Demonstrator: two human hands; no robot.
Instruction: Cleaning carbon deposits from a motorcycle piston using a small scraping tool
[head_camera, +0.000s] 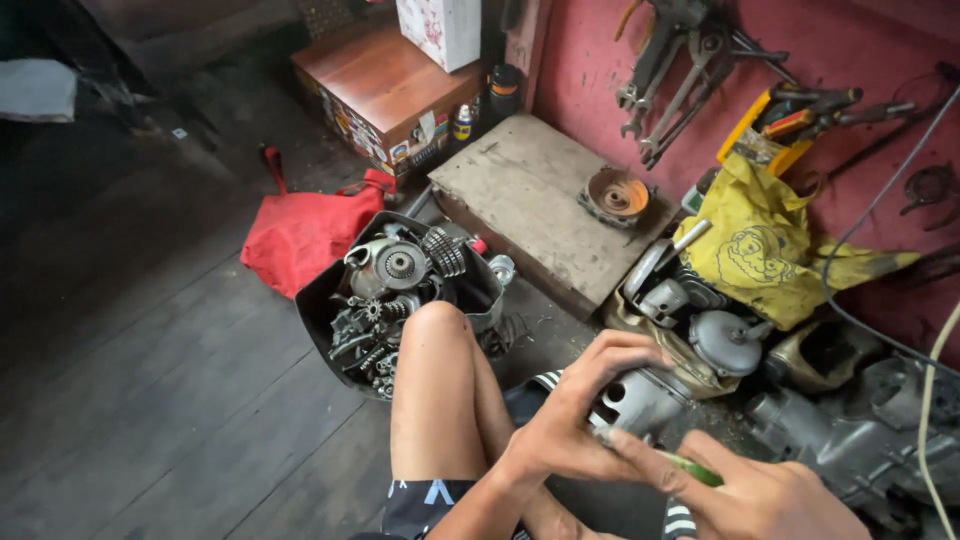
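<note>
My left hand (578, 410) grips a grey metal engine part (640, 398) held low in front of me, fingers curled over its top. My right hand (760, 492) comes in from the lower right and holds a small green object (692, 470) pressed against that part; its thumb touches the left hand. My bare knee (440, 340) rises just left of both hands.
A black tub (318, 302) full of gears and engine pieces sits beside my knee. Red cloth bag (305, 232), wooden box (375, 75), flat wooden board (520, 190) with a rusty round piece (617, 193). Yellow bag (760, 245), wrenches (680, 85) on the red wall, engine casings (860, 440) at right.
</note>
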